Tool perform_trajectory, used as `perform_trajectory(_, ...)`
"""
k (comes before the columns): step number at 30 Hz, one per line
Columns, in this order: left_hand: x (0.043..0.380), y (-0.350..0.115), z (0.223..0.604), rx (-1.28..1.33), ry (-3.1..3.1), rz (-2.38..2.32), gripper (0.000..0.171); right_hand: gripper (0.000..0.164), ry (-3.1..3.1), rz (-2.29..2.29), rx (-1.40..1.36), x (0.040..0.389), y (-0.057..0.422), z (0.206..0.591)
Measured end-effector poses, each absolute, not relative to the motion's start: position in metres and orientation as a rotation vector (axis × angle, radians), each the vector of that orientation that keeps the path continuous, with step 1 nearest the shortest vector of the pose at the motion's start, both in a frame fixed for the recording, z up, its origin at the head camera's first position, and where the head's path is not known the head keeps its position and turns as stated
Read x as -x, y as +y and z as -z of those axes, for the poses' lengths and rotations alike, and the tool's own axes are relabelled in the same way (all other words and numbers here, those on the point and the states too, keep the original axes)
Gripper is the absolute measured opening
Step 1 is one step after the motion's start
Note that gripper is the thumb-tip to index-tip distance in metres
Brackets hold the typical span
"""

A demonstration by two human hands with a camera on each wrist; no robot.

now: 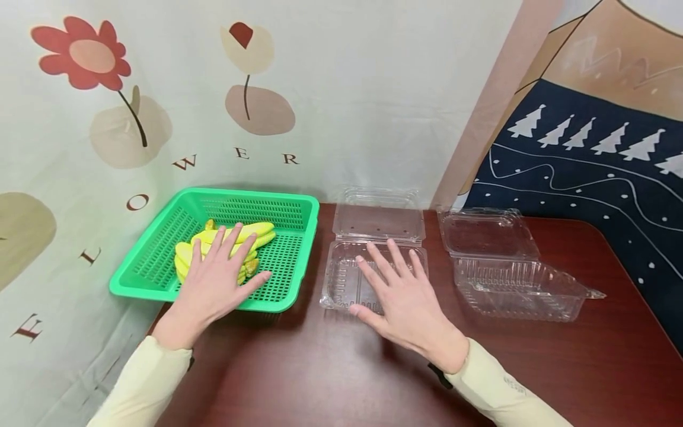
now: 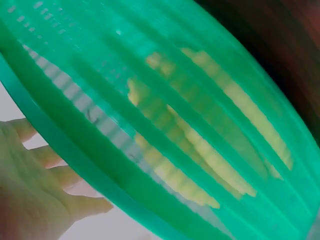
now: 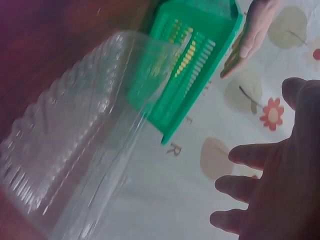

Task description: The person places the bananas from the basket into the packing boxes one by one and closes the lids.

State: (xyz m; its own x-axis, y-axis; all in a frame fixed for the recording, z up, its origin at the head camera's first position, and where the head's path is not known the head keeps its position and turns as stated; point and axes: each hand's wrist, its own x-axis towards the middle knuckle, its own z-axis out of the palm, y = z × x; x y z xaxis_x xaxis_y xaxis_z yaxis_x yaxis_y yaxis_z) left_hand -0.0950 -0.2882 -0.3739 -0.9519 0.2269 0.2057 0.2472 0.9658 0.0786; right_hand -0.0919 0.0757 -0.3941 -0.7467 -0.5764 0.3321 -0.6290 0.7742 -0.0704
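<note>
My left hand (image 1: 217,284) is spread with straight fingers over the front of a green plastic basket (image 1: 306,255). Inside the basket lies a heap of yellow bananas (image 1: 260,230), partly covered by that hand in the head view. In the left wrist view the bananas (image 2: 195,140) show through the basket's slotted wall. My right hand (image 1: 408,299), fingers also straight and apart, hovers over the front part of an open clear plastic clamshell box (image 1: 341,279). Its ribbed side fills the left of the right wrist view. Neither hand holds anything.
A second clear clamshell box (image 1: 520,290) stands with its lid open at the right on the dark red-brown table (image 1: 299,373). Behind the table hangs a pale cloth (image 1: 373,118) with printed flowers and letters. A dark cloth with white trees (image 1: 581,148) hangs at the right.
</note>
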Motion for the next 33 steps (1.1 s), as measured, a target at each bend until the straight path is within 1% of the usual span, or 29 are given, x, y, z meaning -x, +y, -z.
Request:
perform_trajectory(5,0.094,-0.312,0.371,0.328,-2.911,0.133,0.084,0.081,-2.665,-0.236,-1.007,0.089,0.056,0.393)
perform_trajectory(17,0.104,-0.364,0.369,0.383,-2.96,0.087,0.083,0.082,-2.649,-0.188,-1.144,0.083,0.016,0.395)
perform_trajectory(25,0.125,-0.39,0.357,0.441,-3.042,0.161,0.082,0.08,-2.621,-0.166,-1.224,0.08,-0.005,0.399)
perform_trajectory(33,0.153,-0.39,0.353,0.594,-3.119,0.085,0.083,0.08,-2.596,-0.115,-1.271,0.077,-0.015,0.402)
